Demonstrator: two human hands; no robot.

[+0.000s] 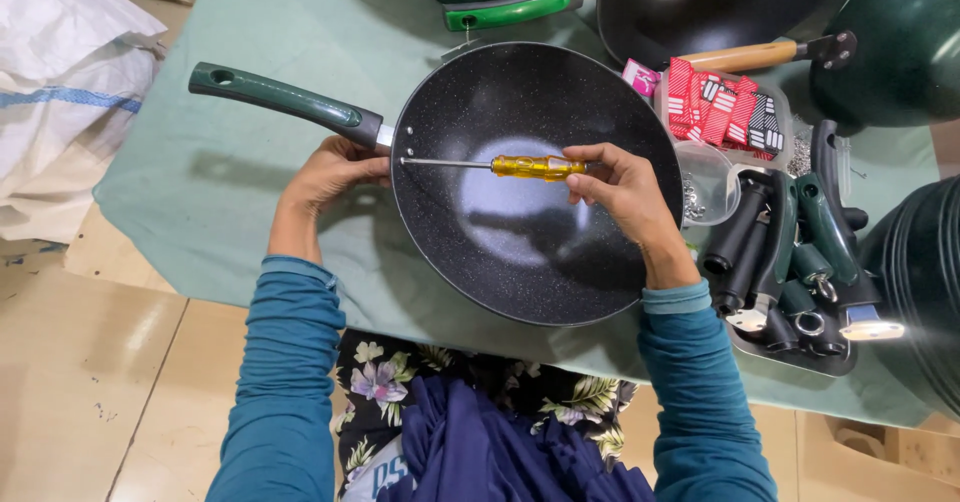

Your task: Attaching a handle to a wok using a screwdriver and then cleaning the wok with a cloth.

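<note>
Black speckled pan (530,232) sits mid tabletop (200,182), green handle (285,99) pointing upper left. Right hand (625,187) pinches the yellow screwdriver (500,166) by its grip; shaft runs left, tip at the inner wall where the handle joins. Left hand (330,174) cups the pan rim just under that joint, fingers curled. To do it well, I'd judge: keep shaft square to the screw, press in while turning, brace w/ left so pan doesn't spin. Tray of spare handles (790,262) at right.
</note>
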